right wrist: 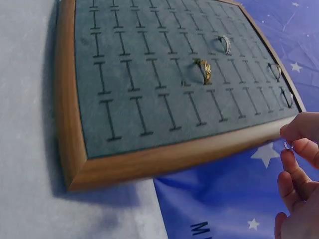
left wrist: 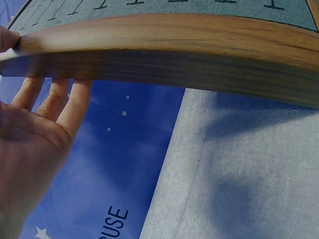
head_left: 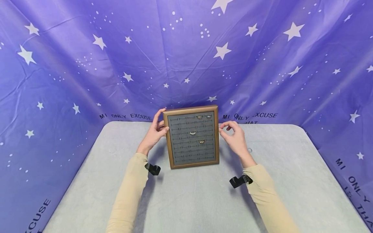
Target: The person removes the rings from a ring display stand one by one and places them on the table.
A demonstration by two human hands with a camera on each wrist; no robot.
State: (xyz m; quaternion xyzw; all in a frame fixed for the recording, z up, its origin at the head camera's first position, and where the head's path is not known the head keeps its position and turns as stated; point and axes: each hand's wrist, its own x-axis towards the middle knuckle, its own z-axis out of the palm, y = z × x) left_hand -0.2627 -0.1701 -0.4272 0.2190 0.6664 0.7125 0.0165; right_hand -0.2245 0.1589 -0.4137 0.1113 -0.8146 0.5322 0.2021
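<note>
A wood-framed ring display tray (head_left: 178, 146) with a grey slotted pad stands tilted up on the table. My left hand (head_left: 153, 133) grips its left edge; in the left wrist view the thumb lies on the front and the fingers (left wrist: 74, 107) go behind the wooden side. Beside the upper right edge, my right hand (head_left: 235, 137) pinches a small shiny ring (right wrist: 288, 145) between thumb and fingertips. Several rings sit in the slots, among them a gold ring (right wrist: 205, 71), a silver ring (right wrist: 226, 45) and two near the top corner.
A small ring-like loop (head_left: 249, 150) lies on the pale table (head_left: 192, 200) by the right wrist. Behind the table hangs a purple star-print cloth (head_left: 163, 48). Black wrist cameras (head_left: 152, 169) are strapped to both sleeves.
</note>
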